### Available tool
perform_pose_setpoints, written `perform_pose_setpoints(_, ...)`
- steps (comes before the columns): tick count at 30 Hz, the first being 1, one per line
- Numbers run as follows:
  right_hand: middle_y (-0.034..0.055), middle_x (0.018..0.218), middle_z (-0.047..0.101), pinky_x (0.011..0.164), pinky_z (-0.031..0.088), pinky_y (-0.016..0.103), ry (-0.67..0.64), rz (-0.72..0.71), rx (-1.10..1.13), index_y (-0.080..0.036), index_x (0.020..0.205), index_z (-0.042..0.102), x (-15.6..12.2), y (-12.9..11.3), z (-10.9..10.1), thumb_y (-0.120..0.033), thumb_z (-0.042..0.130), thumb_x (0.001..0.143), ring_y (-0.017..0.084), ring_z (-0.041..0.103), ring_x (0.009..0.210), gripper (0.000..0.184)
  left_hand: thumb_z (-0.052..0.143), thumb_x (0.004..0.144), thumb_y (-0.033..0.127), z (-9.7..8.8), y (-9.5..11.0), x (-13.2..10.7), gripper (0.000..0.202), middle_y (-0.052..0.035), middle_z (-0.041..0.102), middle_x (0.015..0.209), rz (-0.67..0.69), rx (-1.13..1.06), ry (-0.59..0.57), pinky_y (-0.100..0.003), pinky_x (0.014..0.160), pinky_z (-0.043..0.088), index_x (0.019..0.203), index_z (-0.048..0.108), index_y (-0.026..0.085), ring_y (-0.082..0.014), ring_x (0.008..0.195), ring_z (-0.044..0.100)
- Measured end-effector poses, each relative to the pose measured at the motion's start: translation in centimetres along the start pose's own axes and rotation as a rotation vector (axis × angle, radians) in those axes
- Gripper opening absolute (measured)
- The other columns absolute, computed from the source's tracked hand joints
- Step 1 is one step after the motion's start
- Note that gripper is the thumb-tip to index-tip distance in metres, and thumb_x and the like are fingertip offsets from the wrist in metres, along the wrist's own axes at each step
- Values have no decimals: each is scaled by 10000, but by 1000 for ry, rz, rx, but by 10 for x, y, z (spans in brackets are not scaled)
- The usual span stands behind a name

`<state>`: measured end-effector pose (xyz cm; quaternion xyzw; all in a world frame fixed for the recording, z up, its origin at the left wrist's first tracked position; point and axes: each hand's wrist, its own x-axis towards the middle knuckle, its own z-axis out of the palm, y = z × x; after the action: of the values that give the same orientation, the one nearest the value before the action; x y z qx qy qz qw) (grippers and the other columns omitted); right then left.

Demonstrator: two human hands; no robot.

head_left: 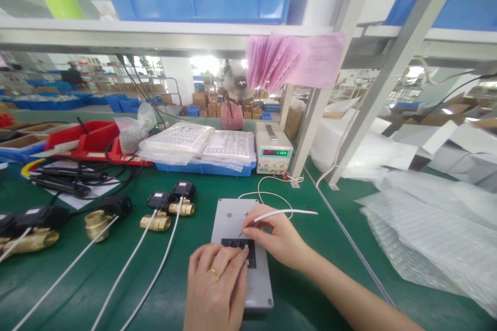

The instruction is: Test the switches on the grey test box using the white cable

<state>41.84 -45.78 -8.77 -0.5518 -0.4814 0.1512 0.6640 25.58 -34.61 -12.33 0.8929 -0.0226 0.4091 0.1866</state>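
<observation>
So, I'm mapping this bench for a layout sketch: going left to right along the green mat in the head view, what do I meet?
Brass valves with black actuators → grey box under the left hand → right hand pinching a white cable → bubble wrap.

A flat grey box (pixel 240 248) lies lengthwise on the green bench, lower centre of the frame, with a black terminal strip (pixel 241 250) set across its top. A thin white cable (pixel 289 212) runs from the strip toward the right, its red-tipped end at the terminals.
</observation>
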Motion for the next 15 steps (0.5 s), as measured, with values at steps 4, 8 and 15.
perform_pose_setpoints(4,13,759,618,585,442,230,85,114,282,-201,826,789,-3,-6,6,-403,934,868,178,537,634,252,498,1048,113,-5,6,2,162,-22,657,988,-58,-48,142,-354,917,409,1065,635,197,-190,966,546)
perform_pose_setpoints(8,-7,717,597,622,424,179,112,182,522,-217,805,802,-11,-19,20,-458,1031,803,141,503,635,332,600,1023,518,-12,24,8,270,35,609,900,-373,-205,189,-239,733,469,1022,595,248,-129,769,577)
perform_pose_setpoints(15,23,779,624,630,445,191,64,199,643,-213,803,828,-23,-33,35,-391,1047,792,162,548,677,282,692,953,506,-19,41,17,277,55,686,762,-577,-545,156,-149,691,510,858,716,246,-104,676,655)
